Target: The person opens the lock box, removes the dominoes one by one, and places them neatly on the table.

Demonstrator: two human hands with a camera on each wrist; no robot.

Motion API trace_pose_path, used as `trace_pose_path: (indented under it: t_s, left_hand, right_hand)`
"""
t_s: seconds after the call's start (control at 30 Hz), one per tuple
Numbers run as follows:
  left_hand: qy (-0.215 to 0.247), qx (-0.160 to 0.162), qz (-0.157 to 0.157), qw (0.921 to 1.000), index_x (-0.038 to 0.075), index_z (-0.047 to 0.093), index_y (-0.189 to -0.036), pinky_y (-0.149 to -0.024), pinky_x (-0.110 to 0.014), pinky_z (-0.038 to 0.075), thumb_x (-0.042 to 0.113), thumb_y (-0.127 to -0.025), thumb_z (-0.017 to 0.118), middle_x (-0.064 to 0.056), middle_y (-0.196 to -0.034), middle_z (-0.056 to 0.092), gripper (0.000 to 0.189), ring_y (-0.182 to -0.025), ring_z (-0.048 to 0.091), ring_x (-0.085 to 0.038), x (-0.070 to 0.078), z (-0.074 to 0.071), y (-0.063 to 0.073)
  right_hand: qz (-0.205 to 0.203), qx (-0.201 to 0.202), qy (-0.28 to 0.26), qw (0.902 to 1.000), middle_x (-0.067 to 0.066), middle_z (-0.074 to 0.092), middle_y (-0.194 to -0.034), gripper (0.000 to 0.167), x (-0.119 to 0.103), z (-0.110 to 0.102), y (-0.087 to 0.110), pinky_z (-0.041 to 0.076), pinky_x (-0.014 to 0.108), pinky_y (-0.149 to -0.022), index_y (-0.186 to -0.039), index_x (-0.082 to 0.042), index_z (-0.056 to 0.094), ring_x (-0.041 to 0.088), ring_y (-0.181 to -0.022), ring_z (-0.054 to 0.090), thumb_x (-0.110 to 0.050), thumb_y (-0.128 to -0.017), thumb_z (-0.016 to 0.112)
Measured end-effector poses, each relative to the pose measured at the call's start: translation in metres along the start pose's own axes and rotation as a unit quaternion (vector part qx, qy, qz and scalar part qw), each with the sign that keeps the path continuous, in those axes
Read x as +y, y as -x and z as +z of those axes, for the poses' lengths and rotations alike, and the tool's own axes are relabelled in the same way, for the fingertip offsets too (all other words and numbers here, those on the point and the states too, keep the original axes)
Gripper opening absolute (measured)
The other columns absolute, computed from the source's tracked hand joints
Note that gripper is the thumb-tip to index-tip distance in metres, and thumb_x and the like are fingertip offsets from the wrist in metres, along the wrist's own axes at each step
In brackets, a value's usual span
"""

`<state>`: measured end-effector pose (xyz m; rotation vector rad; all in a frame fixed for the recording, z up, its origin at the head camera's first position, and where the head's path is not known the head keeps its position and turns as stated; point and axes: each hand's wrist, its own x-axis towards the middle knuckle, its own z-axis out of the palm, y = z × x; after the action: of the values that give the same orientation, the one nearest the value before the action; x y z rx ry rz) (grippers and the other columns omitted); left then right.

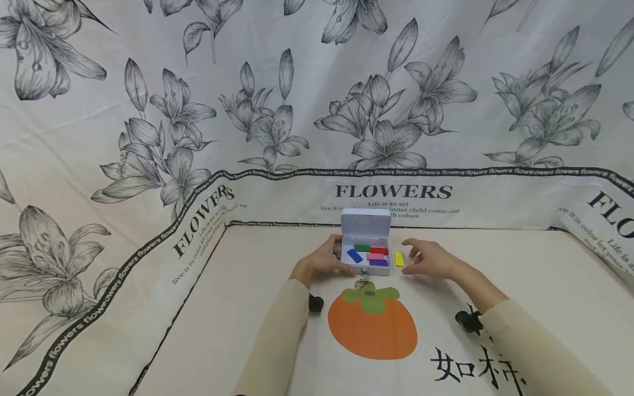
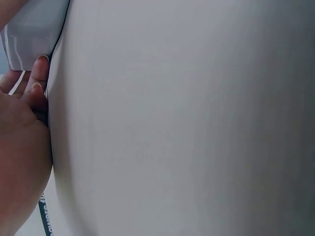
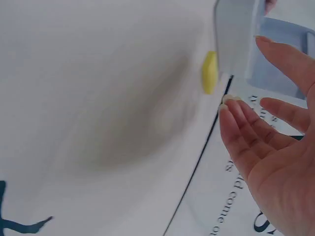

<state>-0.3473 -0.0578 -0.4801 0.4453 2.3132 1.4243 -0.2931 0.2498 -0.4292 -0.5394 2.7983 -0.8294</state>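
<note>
A small white hinged box [image 1: 365, 270] stands on the table with its lid [image 1: 366, 224] raised. Inside lie a blue block [image 1: 354, 256], a green block [image 1: 362, 248], a red block [image 1: 379, 251], a pink block [image 1: 375, 257] and a purple block [image 1: 377, 263]. My left hand [image 1: 324, 257] holds the box at its left side, thumb near the front corner. A yellow block [image 1: 399, 259] lies on the table just right of the box. Beside it is my right hand [image 1: 430, 259], fingers apart and gently bent, holding nothing; the right wrist view shows a gap between fingertips and yellow block [image 3: 209, 73].
A small metal clasp or chain [image 1: 363, 280] hangs at the box's front. The pale tablecloth carries a printed orange persimmon [image 1: 372, 330] and black characters [image 1: 475, 366]. Behind the box rises a flower-printed curtain [image 1: 277, 198].
</note>
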Motion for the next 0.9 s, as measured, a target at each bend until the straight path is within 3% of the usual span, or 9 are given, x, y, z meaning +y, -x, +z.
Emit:
trace_pose_path:
  t_s: [0.2, 0.47, 0.63, 0.9]
  left_hand:
    - [-0.004, 0.006, -0.005, 1.0000, 0.021, 0.034, -0.151, -0.106, -0.046, 0.039, 0.020, -0.072, 0.095, -0.008, -0.114, 0.060, 0.101, -0.106, 0.054, -0.023, 0.001, -0.001, -0.001]
    - [-0.002, -0.002, -0.006, 1.0000, 0.020, 0.034, -0.151, -0.106, -0.045, 0.039, 0.021, -0.073, 0.095, -0.007, -0.113, 0.060, 0.099, -0.105, 0.054, -0.022, -0.001, 0.001, -0.003]
    - [0.001, -0.003, -0.001, 1.0000, 0.019, 0.034, -0.151, -0.101, -0.042, 0.041, 0.018, -0.073, 0.094, -0.008, -0.111, 0.060, 0.098, -0.102, 0.054, -0.022, 0.000, 0.000, -0.001]
    - [-0.010, -0.004, 0.008, 0.9999, 0.017, 0.035, -0.150, -0.093, -0.037, 0.042, 0.017, -0.073, 0.093, -0.009, -0.109, 0.059, 0.096, -0.097, 0.054, -0.020, 0.000, 0.000, 0.001]
  right_hand:
    - [-0.075, 0.043, 0.007, 0.9963, 0.024, 0.066, -0.113, 0.061, -0.022, -0.011, 0.001, 0.054, 0.042, -0.080, -0.135, 0.009, 0.055, 0.031, -0.094, 0.064, -0.017, -0.087, 0.080]
    - [-0.128, 0.040, -0.017, 0.9908, 0.024, 0.066, -0.114, 0.049, -0.044, 0.002, -0.014, 0.055, 0.051, -0.087, -0.131, 0.009, 0.058, 0.036, -0.098, 0.065, -0.010, -0.089, 0.076]
    - [-0.145, 0.029, -0.022, 0.9888, 0.024, 0.068, -0.112, 0.046, -0.047, 0.015, -0.033, 0.055, 0.051, -0.087, -0.131, 0.009, 0.058, 0.033, -0.096, 0.067, -0.008, -0.091, 0.075]
    - [-0.135, 0.003, -0.022, 0.9906, 0.019, 0.071, -0.102, 0.048, -0.050, 0.029, -0.056, 0.055, 0.038, -0.080, -0.131, 0.012, 0.059, 0.022, -0.086, 0.065, 0.000, -0.088, 0.074]
